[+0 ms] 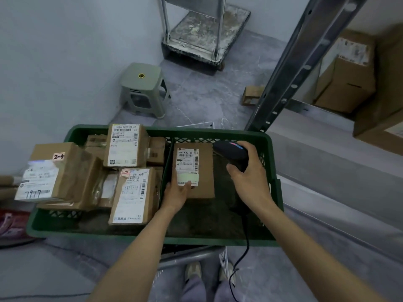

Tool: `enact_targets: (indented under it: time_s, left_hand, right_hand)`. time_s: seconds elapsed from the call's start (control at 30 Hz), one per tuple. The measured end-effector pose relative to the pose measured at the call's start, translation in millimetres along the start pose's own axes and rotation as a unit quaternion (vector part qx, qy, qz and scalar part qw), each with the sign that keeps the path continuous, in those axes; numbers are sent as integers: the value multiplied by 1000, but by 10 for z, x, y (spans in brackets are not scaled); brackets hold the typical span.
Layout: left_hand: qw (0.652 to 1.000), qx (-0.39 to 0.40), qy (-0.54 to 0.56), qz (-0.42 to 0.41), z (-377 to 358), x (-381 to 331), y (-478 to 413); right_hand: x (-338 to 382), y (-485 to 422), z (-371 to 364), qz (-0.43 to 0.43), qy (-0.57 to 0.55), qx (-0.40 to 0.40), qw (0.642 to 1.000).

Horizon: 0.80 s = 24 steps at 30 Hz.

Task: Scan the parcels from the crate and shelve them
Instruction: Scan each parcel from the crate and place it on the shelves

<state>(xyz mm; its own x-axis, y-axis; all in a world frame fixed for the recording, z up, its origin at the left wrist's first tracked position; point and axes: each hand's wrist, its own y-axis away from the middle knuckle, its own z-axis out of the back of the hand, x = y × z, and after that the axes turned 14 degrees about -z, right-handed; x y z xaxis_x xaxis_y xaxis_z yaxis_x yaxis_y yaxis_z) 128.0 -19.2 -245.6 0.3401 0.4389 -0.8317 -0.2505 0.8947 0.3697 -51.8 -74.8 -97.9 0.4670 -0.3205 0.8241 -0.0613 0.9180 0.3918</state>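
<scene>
A green plastic crate [270, 149] sits in front of me, split by a divider. Its left half holds several brown cardboard parcels with white labels [128, 147]. In the right half, my left hand [176, 196] grips the lower left edge of one labelled brown parcel [204, 171], tilting its label up. My right hand [248, 177] holds a black corded barcode scanner [232, 152] just right of that parcel, its head over the parcel's top right corner. A pale light patch lies on the lower part of the label.
A grey metal shelf upright [305, 62] rises at right, with large cardboard boxes [346, 83] on the shelves behind it. A grey plastic stool [144, 90] and a dirty platform trolley [205, 38] stand on the floor ahead. A small box [251, 95] lies by the upright.
</scene>
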Motion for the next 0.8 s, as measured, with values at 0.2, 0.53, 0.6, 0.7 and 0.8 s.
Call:
enact_targets:
  time_s: [0.2, 0.53, 0.6, 0.7, 0.8]
  left_hand:
    - [999, -25, 5, -24, -49, 115, -72]
    - [995, -49, 76, -46, -83, 162, -86]
    - [994, -56, 78, -43, -89, 160, -85]
    - [993, -70, 82, -39, -103, 149, -86]
    - [992, -83, 89, -37, -135, 149, -65]
  right_hand:
    - [-136, -97, -13, -7, -1, 2, 1000]
    - [-159, -117, -18, -22, 4, 1, 1000]
    - [-157, -116, -31, -18, 7, 3, 1000]
    - [-159, -104, -53, -19, 1, 4, 1000]
    - [-167, -76, -69, -17, -2, 5, 1000]
